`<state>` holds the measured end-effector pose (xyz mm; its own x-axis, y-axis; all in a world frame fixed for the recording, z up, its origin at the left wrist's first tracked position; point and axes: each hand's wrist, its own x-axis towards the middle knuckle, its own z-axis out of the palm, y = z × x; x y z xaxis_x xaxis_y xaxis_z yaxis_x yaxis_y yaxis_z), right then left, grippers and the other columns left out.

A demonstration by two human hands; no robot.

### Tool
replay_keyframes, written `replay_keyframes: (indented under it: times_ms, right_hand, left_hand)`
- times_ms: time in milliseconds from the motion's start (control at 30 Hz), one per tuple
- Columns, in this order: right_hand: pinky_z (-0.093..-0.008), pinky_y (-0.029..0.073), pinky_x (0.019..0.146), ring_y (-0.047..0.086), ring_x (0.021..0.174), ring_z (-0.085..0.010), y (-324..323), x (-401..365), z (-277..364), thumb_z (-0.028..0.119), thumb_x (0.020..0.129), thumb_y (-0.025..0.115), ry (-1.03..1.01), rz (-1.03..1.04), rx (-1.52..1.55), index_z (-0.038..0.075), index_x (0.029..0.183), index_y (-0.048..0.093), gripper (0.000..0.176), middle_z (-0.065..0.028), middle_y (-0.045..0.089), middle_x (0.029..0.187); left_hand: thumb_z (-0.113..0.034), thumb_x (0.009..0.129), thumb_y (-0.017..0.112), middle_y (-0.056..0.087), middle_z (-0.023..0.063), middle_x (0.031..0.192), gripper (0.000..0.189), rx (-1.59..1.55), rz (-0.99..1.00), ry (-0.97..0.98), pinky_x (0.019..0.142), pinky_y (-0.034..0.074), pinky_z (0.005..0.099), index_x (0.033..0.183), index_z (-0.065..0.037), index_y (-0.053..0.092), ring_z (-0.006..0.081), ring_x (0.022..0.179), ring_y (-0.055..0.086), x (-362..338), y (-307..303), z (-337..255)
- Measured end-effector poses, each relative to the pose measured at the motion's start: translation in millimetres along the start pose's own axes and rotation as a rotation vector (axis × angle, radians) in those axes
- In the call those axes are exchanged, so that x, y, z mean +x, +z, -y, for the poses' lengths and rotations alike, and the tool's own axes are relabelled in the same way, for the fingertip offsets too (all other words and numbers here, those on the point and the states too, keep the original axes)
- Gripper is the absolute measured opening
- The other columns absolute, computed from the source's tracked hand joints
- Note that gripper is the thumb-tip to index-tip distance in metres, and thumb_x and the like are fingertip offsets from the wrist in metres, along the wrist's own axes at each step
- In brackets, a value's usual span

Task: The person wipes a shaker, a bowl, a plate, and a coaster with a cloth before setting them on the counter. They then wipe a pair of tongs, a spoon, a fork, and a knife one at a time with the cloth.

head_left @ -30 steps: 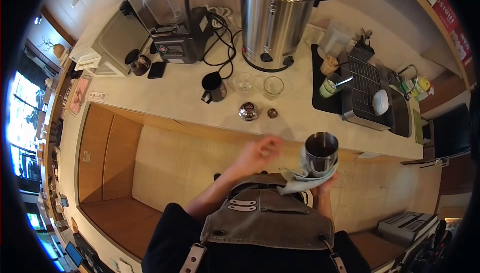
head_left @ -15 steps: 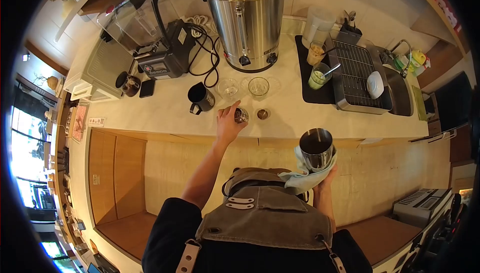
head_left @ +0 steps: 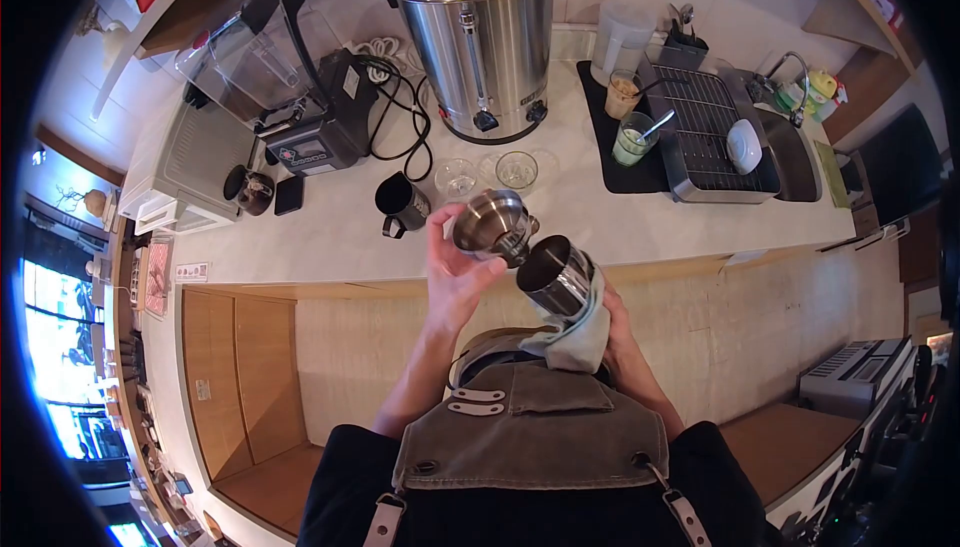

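Observation:
My left hand (head_left: 457, 272) grips a metal shaker top (head_left: 489, 221), its wide end facing up and its narrow neck tilted towards the tin. Wrapped in a pale green cloth (head_left: 575, 342), the metal shaker tin (head_left: 555, 279) is in my right hand (head_left: 621, 332), its open mouth tipped left towards the shaker top. Both parts are close together above the counter's front edge. Part of a small metal cap (head_left: 533, 224) shows behind the shaker top. Two clear glasses, one (head_left: 456, 179) left and one (head_left: 516, 170) right, and a dark pitcher (head_left: 401, 204) stand beyond my left hand.
A large steel urn (head_left: 480, 57) stands at the back of the counter (head_left: 310, 232). To its left are a blender (head_left: 318, 137) and cables. On the right, two drinks, one brown (head_left: 622, 97) and one green (head_left: 631, 144), stand beside a drying rack (head_left: 712, 132) and a sink (head_left: 795, 162).
My left hand has lifted the shaker top off the counter and turned it. My right hand has brought the wrapped tin leftward and tilted it towards the top.

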<state>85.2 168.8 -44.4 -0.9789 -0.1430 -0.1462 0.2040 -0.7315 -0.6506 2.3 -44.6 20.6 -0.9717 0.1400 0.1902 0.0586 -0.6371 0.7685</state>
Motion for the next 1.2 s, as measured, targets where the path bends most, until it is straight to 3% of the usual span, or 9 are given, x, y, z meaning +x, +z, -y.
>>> replay_keyframes:
  times_ms: [100, 200, 333, 533, 633, 733, 833, 933, 1200]
  right_hand:
    - [-0.0361, 0.046, 0.103, 0.056, 0.121, -0.0229, 14.0, 2.4, -2.0, 0.039, 0.086, 0.066, -0.009, 0.008, -0.003, 0.001, 0.140, 0.039, 0.072, -0.0135, 0.054, 0.133]
    - [-0.0366, 0.047, 0.102, 0.057, 0.121, -0.0232, 19.1, 2.7, -5.1, 0.036, 0.085, 0.068, -0.030, 0.029, 0.025, 0.001, 0.139, 0.038, 0.071, -0.0145, 0.054, 0.133]
    - [-0.0367, 0.047, 0.103, 0.057, 0.121, -0.0234, 26.7, 2.1, -6.0, 0.035, 0.084, 0.069, -0.060, 0.021, 0.061, 0.001, 0.140, 0.038, 0.072, -0.0148, 0.054, 0.134]
    - [-0.0368, 0.047, 0.103, 0.057, 0.121, -0.0236, 24.7, 1.4, -8.9, 0.035, 0.085, 0.068, -0.098, 0.034, 0.074, 0.001, 0.140, 0.037, 0.072, -0.0144, 0.055, 0.133]
    - [-0.0368, 0.047, 0.103, 0.058, 0.121, -0.0236, 20.5, -2.9, -10.0, 0.037, 0.086, 0.068, -0.108, 0.004, 0.076, 0.000, 0.140, 0.038, 0.072, -0.0142, 0.056, 0.133]
    - [-0.0373, 0.047, 0.103, 0.058, 0.121, -0.0238, 9.0, -4.2, -10.6, 0.040, 0.087, 0.067, -0.119, 0.017, 0.055, 0.000, 0.141, 0.039, 0.072, -0.0145, 0.055, 0.135]
    - [-0.0380, 0.047, 0.104, 0.058, 0.122, -0.0245, -9.2, -7.0, -11.9, 0.043, 0.089, 0.065, -0.076, -0.019, 0.083, -0.001, 0.142, 0.040, 0.073, -0.0154, 0.055, 0.136]
    - [-0.0385, 0.045, 0.105, 0.057, 0.123, -0.0253, -18.2, -9.0, -12.1, 0.046, 0.091, 0.063, -0.072, -0.088, 0.083, -0.002, 0.142, 0.041, 0.073, -0.0159, 0.054, 0.137]
    - [-0.0363, 0.045, 0.105, 0.056, 0.123, -0.0230, -20.5, -5.9, 2.0, 0.038, 0.090, 0.066, -0.247, -0.086, -0.018, -0.002, 0.141, 0.043, 0.069, -0.0147, 0.056, 0.135]
  left_hand:
    - [-0.001, 0.072, 0.084, 0.040, 0.0126, 0.134, 0.069, 0.070, 0.002, -0.049, 0.104, 0.049, 0.0424, 0.115, -0.013, 0.030, 0.0264, 0.125, 0.051, -12.0, 4.4, 2.8]
    - [-0.001, 0.072, 0.084, 0.037, 0.0136, 0.137, 0.068, 0.098, 0.071, 0.036, 0.103, 0.049, 0.0417, 0.113, -0.014, 0.031, 0.0263, 0.129, 0.046, -13.2, 13.6, 7.8]
    - [0.002, 0.075, 0.080, 0.033, 0.0130, 0.141, 0.063, 0.077, 0.109, -0.081, 0.107, 0.045, 0.0442, 0.111, -0.014, 0.032, 0.0269, 0.134, 0.041, -21.1, 15.5, 8.7]
    - [0.005, 0.078, 0.077, 0.032, 0.0117, 0.146, 0.065, 0.037, 0.159, -0.199, 0.103, 0.048, 0.0403, 0.121, -0.015, 0.033, 0.0232, 0.134, 0.041, -27.6, 8.1, 16.9]
    - [0.005, 0.077, 0.077, 0.036, 0.0118, 0.146, 0.076, 0.010, 0.231, -0.207, 0.102, 0.047, 0.0387, 0.133, -0.015, 0.030, 0.0221, 0.132, 0.044, -28.9, 12.0, 16.4]
    - [-0.001, 0.074, 0.082, 0.047, 0.0125, 0.137, 0.094, 0.169, 0.229, -0.271, 0.099, 0.048, 0.0383, 0.146, -0.013, 0.023, 0.0225, 0.126, 0.050, -28.5, 24.0, 5.8]
    - [0.002, 0.072, 0.084, 0.048, 0.0124, 0.138, 0.105, 0.286, 0.314, -0.333, 0.097, 0.050, 0.0372, 0.153, -0.012, 0.019, 0.0219, 0.125, 0.051, -21.6, 28.2, 2.6]
    - [0.003, 0.075, 0.082, 0.044, 0.0122, 0.141, 0.103, 0.401, 0.374, -0.331, 0.103, 0.046, 0.0370, 0.155, -0.011, 0.019, 0.0214, 0.129, 0.048, -17.9, 26.8, 11.2]
    - [0.004, 0.080, 0.076, 0.041, 0.0089, 0.144, 0.094, 0.111, 0.319, -0.429, 0.107, 0.044, 0.0393, 0.155, -0.011, 0.021, 0.0206, 0.131, 0.046, -14.5, 39.7, 21.3]
